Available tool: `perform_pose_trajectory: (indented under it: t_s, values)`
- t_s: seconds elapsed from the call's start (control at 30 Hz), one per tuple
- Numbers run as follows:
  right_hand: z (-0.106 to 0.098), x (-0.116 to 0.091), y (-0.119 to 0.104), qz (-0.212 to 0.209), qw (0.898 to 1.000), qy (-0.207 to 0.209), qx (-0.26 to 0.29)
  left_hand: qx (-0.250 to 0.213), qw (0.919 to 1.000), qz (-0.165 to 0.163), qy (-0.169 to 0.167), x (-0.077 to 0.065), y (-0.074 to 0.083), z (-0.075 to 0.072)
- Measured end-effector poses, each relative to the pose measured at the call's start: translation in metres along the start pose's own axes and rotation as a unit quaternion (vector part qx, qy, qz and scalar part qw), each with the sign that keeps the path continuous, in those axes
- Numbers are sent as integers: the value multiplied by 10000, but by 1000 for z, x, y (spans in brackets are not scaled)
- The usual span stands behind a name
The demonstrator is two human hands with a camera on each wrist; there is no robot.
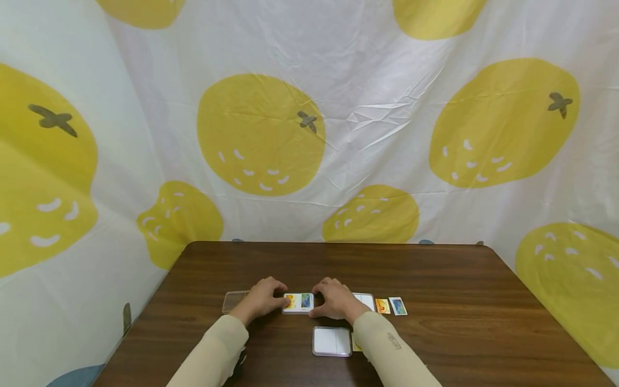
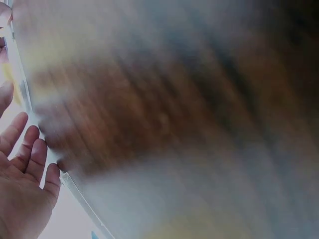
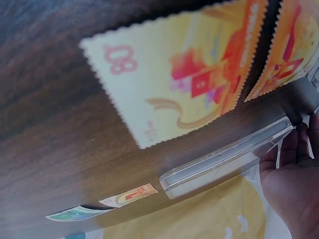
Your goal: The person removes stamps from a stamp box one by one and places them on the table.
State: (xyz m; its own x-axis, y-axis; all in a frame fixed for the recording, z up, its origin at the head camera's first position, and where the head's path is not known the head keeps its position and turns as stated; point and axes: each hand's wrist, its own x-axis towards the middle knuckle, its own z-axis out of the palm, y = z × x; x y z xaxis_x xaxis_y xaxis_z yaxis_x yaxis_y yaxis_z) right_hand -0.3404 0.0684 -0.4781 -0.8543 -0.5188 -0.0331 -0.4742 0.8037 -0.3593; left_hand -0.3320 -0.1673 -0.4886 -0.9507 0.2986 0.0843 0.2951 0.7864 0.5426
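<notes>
A small clear plastic case (image 1: pixel 292 306) with an orange-yellow stamp (image 1: pixel 287 301) and a blue-green stamp (image 1: pixel 307 301) in it lies between the hands in the head view. My left hand (image 1: pixel 264 299) pinches its left end, the thumb on the edge; in the left wrist view that hand's other fingers (image 2: pixel 36 159) look relaxed, tips at the dark tabletop. At the right end, my right hand (image 1: pixel 333 300) holds the case between thumb and fingers. In the right wrist view the right hand (image 3: pixel 294 184) is partly cut off, so its grip is hidden there.
A clear lid (image 1: pixel 234 301) lies left of the left hand. Behind the right wrist is a white-backed case (image 1: pixel 365 301), with an orange stamp (image 1: pixel 382 306) and a blue stamp (image 1: pixel 398 306) beside it. Another case (image 1: pixel 332 341) lies nearer on the brown table (image 1: pixel 464 344).
</notes>
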Motion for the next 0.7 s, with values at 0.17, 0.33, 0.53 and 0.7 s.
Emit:
perform_pose_trajectory:
  t_s: [0.17,0.33,0.53,0.7]
  values:
    - [0,1,0,15,10000,-8,6,189,9998,-39,-8,1,4,0]
    - [0,1,0,15,10000,-8,4,324,9994,-82,3,2,5,1]
    - [0,0,0,28,10000,-20,6,382,9992,-122,25,3,3,2]
    - [1,1,1,46,10000,-32,-4,379,9992,-130,12,4,1,2]
